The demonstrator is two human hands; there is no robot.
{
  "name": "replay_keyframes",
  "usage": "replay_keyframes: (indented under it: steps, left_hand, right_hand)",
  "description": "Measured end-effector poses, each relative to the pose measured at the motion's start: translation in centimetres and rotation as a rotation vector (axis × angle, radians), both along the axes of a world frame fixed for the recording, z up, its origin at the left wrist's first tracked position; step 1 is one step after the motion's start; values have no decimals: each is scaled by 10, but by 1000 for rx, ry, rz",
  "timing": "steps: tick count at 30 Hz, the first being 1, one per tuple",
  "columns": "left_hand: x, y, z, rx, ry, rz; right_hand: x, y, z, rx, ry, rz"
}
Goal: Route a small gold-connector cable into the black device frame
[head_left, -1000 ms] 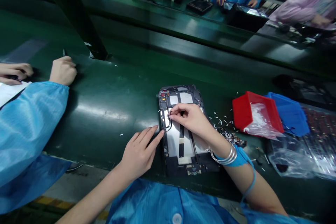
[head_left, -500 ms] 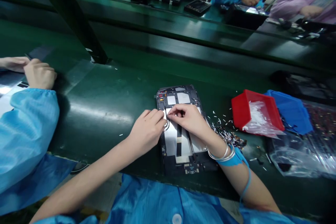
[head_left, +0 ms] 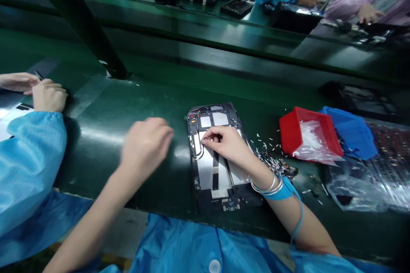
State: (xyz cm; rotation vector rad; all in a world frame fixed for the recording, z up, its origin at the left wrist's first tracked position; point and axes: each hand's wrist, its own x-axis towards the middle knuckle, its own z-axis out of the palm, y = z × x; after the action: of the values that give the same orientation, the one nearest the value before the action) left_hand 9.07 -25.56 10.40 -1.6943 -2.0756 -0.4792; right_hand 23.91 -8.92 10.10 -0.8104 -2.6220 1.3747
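Observation:
An opened tablet chassis [head_left: 205,123] with a silver battery and black boards lies on the green belt in front of me. My right hand [head_left: 229,145] rests on its upper middle, fingertips pinched on a small part I cannot name. A thin dark cable loops along the chassis' left side. My left hand [head_left: 145,145] hovers left of the chassis, lifted off it, fingers curled and blurred by motion. Silver bangles and a blue wrist strap sit on my right wrist.
A red bin [head_left: 290,130] with white bits and a blue bin [head_left: 350,132] stand to the right, with scattered small parts and plastic bags [head_left: 365,185]. A co-worker's hands [head_left: 48,94] and blue sleeve are at left. More workers sit across the far belt. A dark post [head_left: 80,25] rises at back left.
My left hand came to the chassis' upper left edge, then pulled away to the left and lifted. My right hand stayed pinched on the chassis. The co-worker's hands shifted left.

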Motion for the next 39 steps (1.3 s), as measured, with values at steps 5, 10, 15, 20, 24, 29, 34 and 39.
replay_keyframes:
  steps: [5,10,15,20,24,29,34,39]
  left_hand:
    - [6,-32,-9,138,-78,196]
    - [51,-16,-36,-133,-133,-209]
    - [53,-11,-45,-232,-119,-215]
    - [56,-11,-31,-209,-55,-189]
    - [38,-39,-14,-54,-64,60]
    - [4,-76,-19,11,-20,418]
    - [31,-52,-38,-30,-140,43]
    - [67,-32,-47,-70,-167,-218]
  right_hand:
    - [1,1,-2,10,13,-4]
    - [2,0,-2,6,31,-5]
    - [1,0,-1,18,21,-3]
    - [0,1,-4,23,16,-9]
    - [1,1,-3,20,6,-23]
    - [1,0,-1,21,15,-22]
    - [2,1,-4,19,52,-29]
    - [1,3,-6,31,50,-4]
